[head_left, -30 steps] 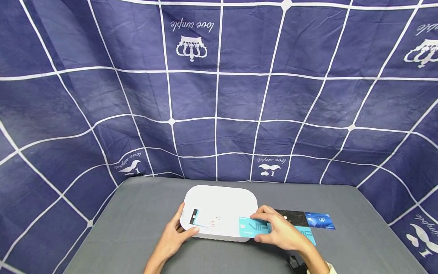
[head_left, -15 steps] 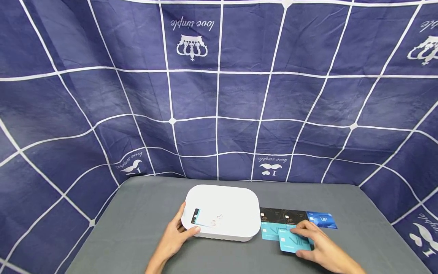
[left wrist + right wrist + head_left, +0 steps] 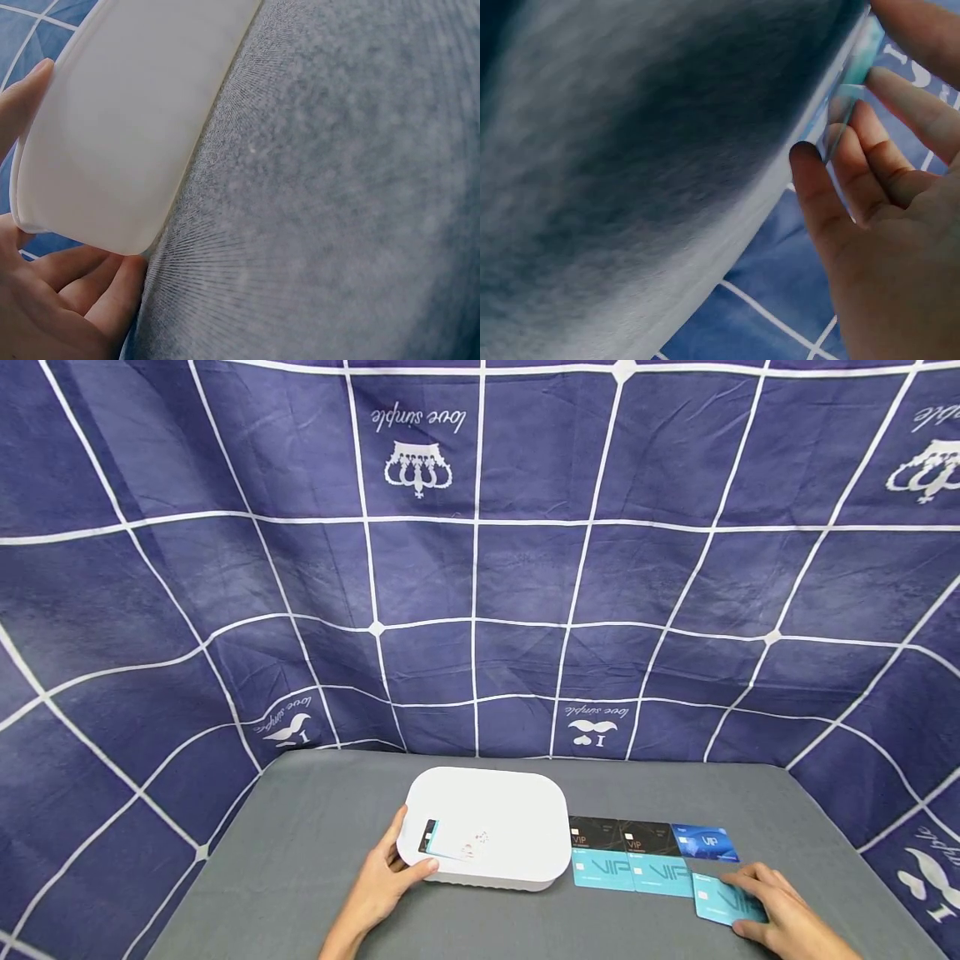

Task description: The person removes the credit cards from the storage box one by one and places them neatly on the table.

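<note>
My left hand grips the left end of a white plastic box, thumb on its front rim and fingers round the side. In the left wrist view the fingers press at the foot of the box. Inside it, near the front left, show black and teal card edges beside a pale surface with small reddish print. My right hand pinches a teal VIP card between thumb and fingers, slightly tilted at the right end of the front card row. The right wrist view shows this card edge-on.
Right of the box, two black VIP cards and a blue VIP card form a back row. Two teal VIP cards lie in front of the black ones. Grey cloth covers the table; a blue checked curtain hangs behind.
My right hand has carried the teal card from over the box's front right corner, across the laid cards, to the right end of the front row. The left hand and box have stayed put.
</note>
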### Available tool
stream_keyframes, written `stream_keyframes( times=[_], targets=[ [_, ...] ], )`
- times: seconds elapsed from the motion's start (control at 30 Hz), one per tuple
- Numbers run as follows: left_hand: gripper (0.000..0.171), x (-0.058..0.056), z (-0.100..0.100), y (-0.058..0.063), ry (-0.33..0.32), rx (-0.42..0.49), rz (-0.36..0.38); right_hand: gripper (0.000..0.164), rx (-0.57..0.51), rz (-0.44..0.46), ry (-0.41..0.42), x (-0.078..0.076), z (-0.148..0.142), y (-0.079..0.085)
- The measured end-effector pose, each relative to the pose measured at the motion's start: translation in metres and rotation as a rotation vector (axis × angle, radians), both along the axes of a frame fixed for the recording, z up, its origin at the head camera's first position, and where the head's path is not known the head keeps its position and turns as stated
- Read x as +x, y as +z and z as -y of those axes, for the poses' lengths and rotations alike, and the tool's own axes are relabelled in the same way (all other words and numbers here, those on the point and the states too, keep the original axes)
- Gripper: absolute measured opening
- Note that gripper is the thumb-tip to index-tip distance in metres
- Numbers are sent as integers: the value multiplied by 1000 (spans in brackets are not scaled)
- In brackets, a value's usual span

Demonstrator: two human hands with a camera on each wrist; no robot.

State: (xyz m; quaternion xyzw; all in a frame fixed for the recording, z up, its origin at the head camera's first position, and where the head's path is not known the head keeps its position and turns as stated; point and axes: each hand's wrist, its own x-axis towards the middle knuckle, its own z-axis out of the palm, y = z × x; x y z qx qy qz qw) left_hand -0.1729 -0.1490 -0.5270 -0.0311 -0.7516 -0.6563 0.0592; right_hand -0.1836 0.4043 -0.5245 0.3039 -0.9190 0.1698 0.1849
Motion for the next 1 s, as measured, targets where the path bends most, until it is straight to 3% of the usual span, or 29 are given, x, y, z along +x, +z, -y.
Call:
stream_keyframes(
  times=[0.33,0.6,0.87,1.0],
  targets=[
    [100,0,0,0,2,-7,2,57,68,64,-78,-4,0,2],
    [99,0,-1,-1,-6,12,-3,58,90,270,-184,-8,8,10],
    [99,0,-1,-1,-4,19,-3,58,32,136,-144,-9,-1,1],
    [98,-1,-1,0,-8,15,-3,56,38,136,-139,-11,-4,-1]
  ],
)
